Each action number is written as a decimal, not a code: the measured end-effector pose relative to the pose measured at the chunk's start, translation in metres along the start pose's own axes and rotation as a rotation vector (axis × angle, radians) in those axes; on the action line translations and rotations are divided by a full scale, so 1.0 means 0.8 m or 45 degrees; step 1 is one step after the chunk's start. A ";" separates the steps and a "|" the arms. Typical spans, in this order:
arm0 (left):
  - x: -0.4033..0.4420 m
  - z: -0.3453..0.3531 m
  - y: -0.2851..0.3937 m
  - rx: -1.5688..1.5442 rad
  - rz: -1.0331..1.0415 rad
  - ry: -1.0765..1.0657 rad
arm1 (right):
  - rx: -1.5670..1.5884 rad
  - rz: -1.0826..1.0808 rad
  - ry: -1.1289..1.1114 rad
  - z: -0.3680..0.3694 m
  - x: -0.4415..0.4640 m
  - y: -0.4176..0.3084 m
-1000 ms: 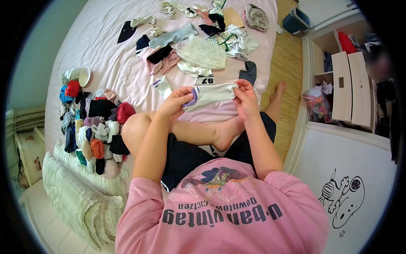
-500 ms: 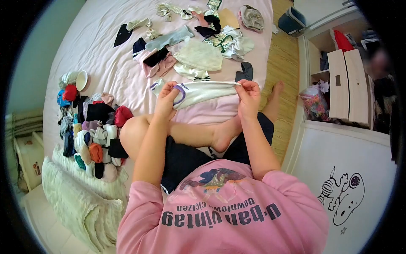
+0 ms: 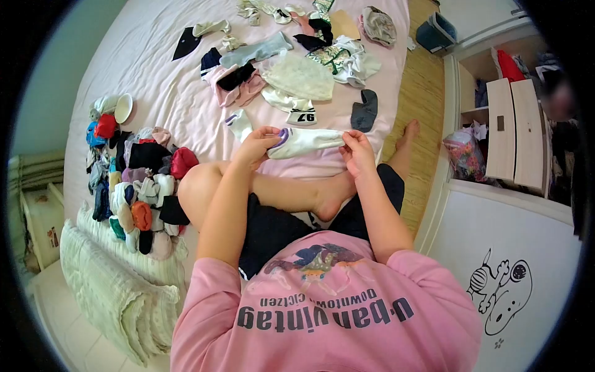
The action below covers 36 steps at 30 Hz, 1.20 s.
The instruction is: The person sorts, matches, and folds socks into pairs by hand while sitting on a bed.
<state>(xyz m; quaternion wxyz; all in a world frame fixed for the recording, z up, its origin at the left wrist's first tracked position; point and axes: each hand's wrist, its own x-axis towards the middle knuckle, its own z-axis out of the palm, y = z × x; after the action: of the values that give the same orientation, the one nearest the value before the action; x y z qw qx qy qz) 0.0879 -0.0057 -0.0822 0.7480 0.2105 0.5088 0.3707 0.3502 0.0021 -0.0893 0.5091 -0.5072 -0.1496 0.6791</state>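
One white sock (image 3: 308,143) is held lengthwise above the bed (image 3: 149,68), left hand (image 3: 256,147) closed on its purple-trimmed end, right hand (image 3: 359,152) pinching the other. Judged light, soft, stretchy, hardly fragile; both ends offer sound holds.

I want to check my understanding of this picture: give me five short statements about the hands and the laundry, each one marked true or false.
1. The left hand and right hand both hold a white sock. True.
2. The dark grey sock is in the right hand. False: the dark grey sock lies on the bed.
3. The pile of rolled bundles is on the person's left. True.
4. The held sock is plain white all over. False: it has purple trim.
5. The number 97 shows on a white piece. True.
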 end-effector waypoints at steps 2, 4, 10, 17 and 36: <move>0.004 -0.004 -0.001 0.266 0.019 0.140 | -0.009 -0.058 0.001 -0.001 -0.002 0.003; 0.013 -0.010 -0.009 0.396 0.095 0.182 | -0.055 -0.099 0.003 0.006 -0.005 0.003; 0.046 -0.051 -0.036 1.015 0.639 0.684 | -0.412 -0.038 0.041 -0.020 0.031 0.040; 0.072 -0.115 -0.022 0.032 -0.001 1.234 | -0.940 -0.430 0.172 -0.030 0.025 0.050; -0.045 0.023 -0.018 0.183 0.717 0.046 | -0.015 0.398 -0.697 0.077 -0.052 0.013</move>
<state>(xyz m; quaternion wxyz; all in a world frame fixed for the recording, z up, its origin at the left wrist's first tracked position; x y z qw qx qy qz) 0.1020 -0.0413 -0.0636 0.5897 0.3892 0.4685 0.5303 0.2913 -0.0182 -0.0477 0.3365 -0.3253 -0.2051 0.8596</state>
